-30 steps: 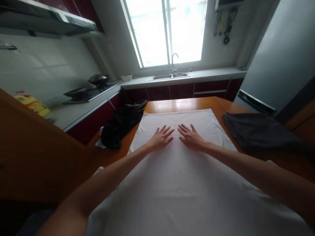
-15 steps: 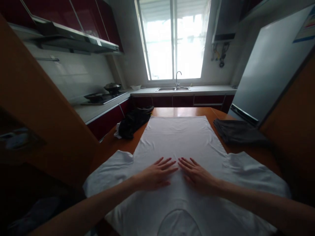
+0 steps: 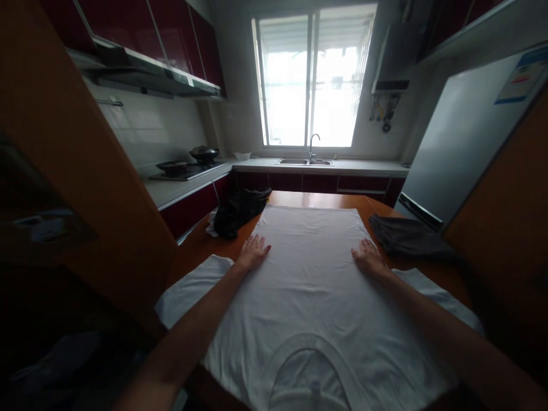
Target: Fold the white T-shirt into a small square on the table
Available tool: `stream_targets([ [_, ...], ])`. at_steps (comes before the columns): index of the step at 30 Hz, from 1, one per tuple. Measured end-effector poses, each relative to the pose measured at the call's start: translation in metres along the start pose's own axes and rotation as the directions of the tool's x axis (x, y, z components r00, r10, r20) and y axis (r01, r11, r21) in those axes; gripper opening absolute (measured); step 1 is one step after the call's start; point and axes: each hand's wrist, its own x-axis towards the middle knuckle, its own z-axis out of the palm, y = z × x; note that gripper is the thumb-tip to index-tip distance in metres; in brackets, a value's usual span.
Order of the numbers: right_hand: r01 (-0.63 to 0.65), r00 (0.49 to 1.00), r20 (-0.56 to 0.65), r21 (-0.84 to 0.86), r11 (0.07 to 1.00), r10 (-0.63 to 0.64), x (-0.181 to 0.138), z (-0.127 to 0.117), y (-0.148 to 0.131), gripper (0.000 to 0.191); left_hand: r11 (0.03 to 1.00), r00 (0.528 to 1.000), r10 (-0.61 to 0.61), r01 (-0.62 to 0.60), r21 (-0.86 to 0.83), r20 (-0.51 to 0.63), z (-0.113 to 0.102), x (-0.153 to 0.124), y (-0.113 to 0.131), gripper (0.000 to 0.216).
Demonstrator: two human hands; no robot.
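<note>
A white T-shirt (image 3: 310, 268) lies spread on the wooden table (image 3: 317, 198), its neckline closest to me and its hem at the far side. My left hand (image 3: 254, 252) rests flat on the shirt's left side edge, fingers apart. On the opposite side edge, my right hand (image 3: 368, 256) also lies flat with its fingers stretched out. Neither hand grips the fabric. Both sleeves stick out to the sides, partly covered by my forearms.
Dark crumpled clothing (image 3: 240, 210) lies at the table's left, and a folded dark grey garment (image 3: 406, 235) at its right. Behind stand a counter with a sink (image 3: 305, 162), a stove with pans (image 3: 204, 153), and a fridge (image 3: 454, 137) on the right.
My hands have moved apart from the middle of the shirt, outward and away from me to its two side edges. The view has shifted slightly, showing more of the neckline.
</note>
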Motion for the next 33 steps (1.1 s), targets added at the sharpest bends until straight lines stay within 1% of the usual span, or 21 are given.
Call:
stream_targets([
  [4,-0.042,0.999,-0.012,-0.006,0.999,0.042,-0.002,-0.007,-0.005,0.069,1.0,1.0,-0.007,0.007,0.003,-0.016,0.0,0.0,0.002,0.074],
  [6,-0.048,0.998,-0.05,0.002,0.999,0.048,-0.006,-0.017,-0.02,0.067,0.999,0.998,0.05,-0.051,-0.006,-0.044,-0.001,-0.001,0.004,0.072],
  [8,-0.002,0.997,-0.078,0.044,0.999,0.006,-0.014,-0.028,-0.046,0.065,0.987,0.986,0.158,-0.16,-0.026,-0.047,-0.002,-0.004,0.009,0.071],
  [10,0.083,0.995,-0.064,0.132,0.988,-0.075,-0.029,-0.037,-0.08,0.064,0.958,0.96,0.278,-0.279,-0.065,-0.021,-0.003,-0.008,0.015,0.07],
  [12,0.231,0.973,-0.062,0.229,0.946,-0.223,-0.052,-0.043,-0.115,0.063,0.931,0.935,0.354,-0.352,-0.097,0.008,-0.003,-0.012,0.02,0.067],
  [13,0.35,0.936,-0.072,0.27,0.897,-0.344,-0.066,-0.045,-0.13,0.064,0.924,0.928,0.372,-0.368,-0.1,0.019,-0.002,-0.013,0.022,0.066],
  [14,0.487,0.868,-0.069,0.307,0.818,-0.491,-0.082,-0.047,-0.141,0.065,0.923,0.925,0.378,-0.374,-0.096,0.029,-0.002,-0.015,0.023,0.065],
  [15,0.601,0.778,-0.041,0.343,0.722,-0.627,-0.1,-0.048,-0.15,0.066,0.924,0.926,0.376,-0.371,-0.09,0.038,-0.001,-0.016,0.023,0.064],
  [17,0.727,0.585,0.031,0.422,0.542,-0.81,-0.137,-0.052,-0.155,0.067,0.927,0.927,0.37,-0.365,-0.083,0.056,0.0,-0.016,0.023,0.063],
  [18,0.751,0.513,0.051,0.457,0.477,-0.857,-0.154,-0.054,-0.153,0.069,0.927,0.927,0.37,-0.365,-0.084,0.062,0.0,-0.016,0.022,0.063],
  [20,0.757,0.397,0.071,0.539,0.37,-0.915,-0.184,-0.062,-0.146,0.072,0.927,0.926,0.372,-0.365,-0.09,0.069,0.001,-0.015,0.022,0.063],
  [22,0.739,0.27,0.078,0.622,0.258,-0.96,-0.2,-0.072,-0.139,0.074,0.927,0.926,0.37,-0.364,-0.092,0.067,0.002,-0.015,0.021,0.064],
  [23,0.727,0.222,0.075,0.652,0.216,-0.972,-0.202,-0.075,-0.137,0.073,0.927,0.927,0.369,-0.363,-0.092,0.063,0.003,-0.015,0.022,0.064],
  [24,0.72,0.2,0.069,0.666,0.195,-0.977,-0.2,-0.078,-0.137,0.072,0.927,0.927,0.369,-0.363,-0.092,0.06,0.003,-0.014,0.022,0.064],
  [25,0.72,0.214,0.064,0.664,0.202,-0.975,-0.195,-0.078,-0.139,0.071,0.927,0.928,0.368,-0.363,-0.091,0.057,0.003,-0.015,0.022,0.064],
  [26,0.726,0.261,0.06,0.646,0.237,-0.963,-0.186,-0.077,-0.143,0.069,0.928,0.929,0.366,-0.361,-0.09,0.056,0.003,-0.015,0.023,0.064],
  [29,0.739,0.468,0.036,0.531,0.414,-0.883,-0.161,-0.066,-0.161,0.066,0.932,0.933,0.357,-0.351,-0.086,0.057,0.003,-0.015,0.024,0.063],
  [30,0.741,0.504,0.026,0.501,0.447,-0.863,-0.157,-0.061,-0.168,0.067,0.934,0.934,0.353,-0.347,-0.086,0.058,0.002,-0.016,0.024,0.063],
  [31,0.748,0.508,0.018,0.486,0.452,-0.861,-0.157,-0.058,-0.174,0.068,0.935,0.935,0.349,-0.344,-0.086,0.058,0.002,-0.016,0.024,0.062],
  [32,0.764,0.479,0.011,0.486,0.424,-0.877,-0.16,-0.056,-0.18,0.07,0.936,0.936,0.348,-0.343,-0.086,0.056,0.002,-0.016,0.024,0.062],
  [33,0.783,0.424,0.004,0.5,0.369,-0.906,-0.166,-0.055,-0.185,0.072,0.935,0.936,0.349,-0.343,-0.088,0.054,0.001,-0.017,0.024,0.062],
])
